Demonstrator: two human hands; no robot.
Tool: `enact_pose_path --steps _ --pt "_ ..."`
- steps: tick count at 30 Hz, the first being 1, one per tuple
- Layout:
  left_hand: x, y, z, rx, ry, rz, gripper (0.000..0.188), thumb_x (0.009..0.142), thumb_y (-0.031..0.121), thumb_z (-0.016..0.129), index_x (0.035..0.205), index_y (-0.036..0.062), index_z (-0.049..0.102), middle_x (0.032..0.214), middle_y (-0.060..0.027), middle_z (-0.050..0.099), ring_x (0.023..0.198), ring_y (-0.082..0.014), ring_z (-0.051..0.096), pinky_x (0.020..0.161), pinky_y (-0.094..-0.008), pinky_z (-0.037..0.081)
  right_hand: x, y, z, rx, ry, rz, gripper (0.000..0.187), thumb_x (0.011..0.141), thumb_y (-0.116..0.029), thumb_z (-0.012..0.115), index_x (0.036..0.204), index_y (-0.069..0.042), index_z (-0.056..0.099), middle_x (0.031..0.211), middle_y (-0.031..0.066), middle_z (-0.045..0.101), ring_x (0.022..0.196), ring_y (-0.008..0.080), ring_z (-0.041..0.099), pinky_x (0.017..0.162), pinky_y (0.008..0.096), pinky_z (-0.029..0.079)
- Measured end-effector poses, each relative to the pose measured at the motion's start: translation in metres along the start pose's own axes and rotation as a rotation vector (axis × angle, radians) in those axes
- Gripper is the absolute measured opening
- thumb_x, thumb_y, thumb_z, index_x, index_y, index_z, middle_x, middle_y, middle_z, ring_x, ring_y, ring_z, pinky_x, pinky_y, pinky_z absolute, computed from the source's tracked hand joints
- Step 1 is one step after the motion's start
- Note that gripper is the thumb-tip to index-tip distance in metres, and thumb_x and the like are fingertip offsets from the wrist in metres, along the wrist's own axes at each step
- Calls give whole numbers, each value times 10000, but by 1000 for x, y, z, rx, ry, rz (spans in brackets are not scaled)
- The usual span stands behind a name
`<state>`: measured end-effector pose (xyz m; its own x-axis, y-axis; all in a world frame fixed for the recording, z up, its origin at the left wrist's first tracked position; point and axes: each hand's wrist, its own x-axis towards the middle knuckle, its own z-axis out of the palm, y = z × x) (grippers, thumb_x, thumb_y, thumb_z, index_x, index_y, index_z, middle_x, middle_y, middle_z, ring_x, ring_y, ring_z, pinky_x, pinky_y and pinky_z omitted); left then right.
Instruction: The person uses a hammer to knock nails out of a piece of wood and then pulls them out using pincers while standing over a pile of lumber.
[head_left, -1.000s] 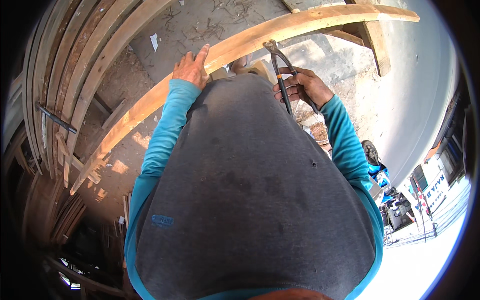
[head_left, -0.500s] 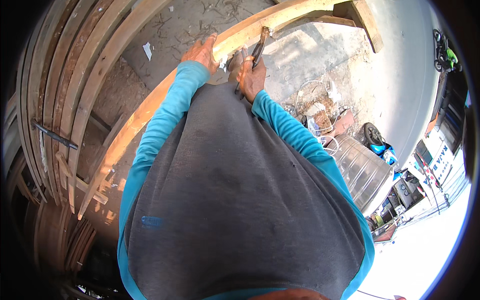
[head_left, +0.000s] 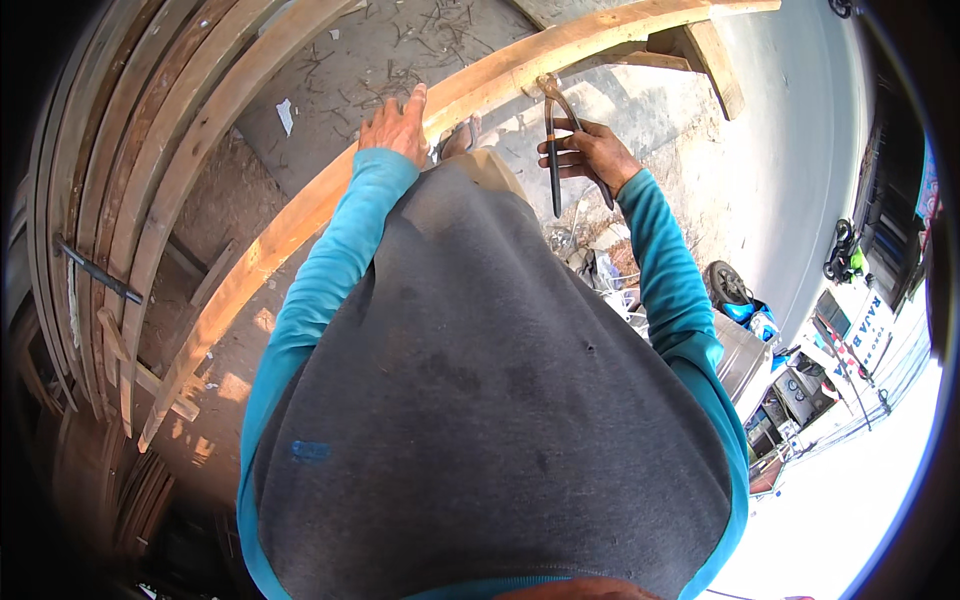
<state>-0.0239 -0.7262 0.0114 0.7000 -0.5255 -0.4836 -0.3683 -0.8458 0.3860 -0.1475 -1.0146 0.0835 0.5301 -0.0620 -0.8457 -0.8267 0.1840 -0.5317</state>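
A long, curved wooden beam (head_left: 500, 82) runs from lower left to upper right in front of me. My left hand (head_left: 396, 132) is on it, fingers bent over the far edge. To the right, my right hand (head_left: 603, 158) holds a pair of pincers (head_left: 551, 132) with dark handles and an orange band. The handles are spread apart, fingers reaching between them. The pincers' head is up against the near side of the beam; whether the jaws grip anything there is too small to tell. A foot (head_left: 460, 140) shows partly below the beam, beside my left hand.
Several curved wooden strips (head_left: 110, 200) stand bundled at the left, with a dark bar (head_left: 100, 270) across them. Thin dark scraps (head_left: 390, 65) litter the ground beyond the beam. A short wooden block (head_left: 715, 70) joins the beam's right end. At the right are a metallic container (head_left: 740, 355) and a wheel (head_left: 727, 283).
My right hand has moved right, away from my body, and the pincers' handles have spread apart. My left hand stays on the beam. The whole view has shifted slightly.
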Motion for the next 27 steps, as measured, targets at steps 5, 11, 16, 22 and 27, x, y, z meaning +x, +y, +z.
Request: enact_pose_path --steps 5,11,16,22,27 --pt "-8 1 11 31 85 -34 864 832 177 768 1553 245 297 1336 -214 524 1292 -407 510 1075 -595 392 4 -23 -21 -182 -112 89 544 949 -109 390 1467 58 394 1164 212 685 1018 302 720 879 387 597" --pt "-10 1 24 71 121 -10 861 833 130 735 1558 251 288 1291 -206 529 1244 -397 530 1070 -593 384 7 -46 -41 -108 -183 169 451 1001 -158 449 1396 61 452 885 85 629 796 199 696 683 295 580" --pt "-10 2 25 70 154 4 842 844 108 709 1559 248 288 1285 -213 531 1229 -396 539 1061 -602 382 12 6 -4 339 -172 195 241 1055 -252 465 1104 -28 536 764 -21 469 576 60 383 490 220 320" --pt "-6 -1 15 58 114 -11 826 849 124 699 1559 236 292 1348 -251 521 1258 -428 534 1050 -626 395 44 47 112 590 280 -151 198 1028 -229 499 1009 -34 518 727 28 496 553 116 463 477 297 419" --pt "27 -12 -18 -108 -235 -11 822 815 200 748 1538 219 358 1395 -201 580 1261 -368 583 1066 -487 467 93 88 159 623 553 -444 158 994 -175 515 1086 -47 525 725 40 535 565 131 521 465 316 440"
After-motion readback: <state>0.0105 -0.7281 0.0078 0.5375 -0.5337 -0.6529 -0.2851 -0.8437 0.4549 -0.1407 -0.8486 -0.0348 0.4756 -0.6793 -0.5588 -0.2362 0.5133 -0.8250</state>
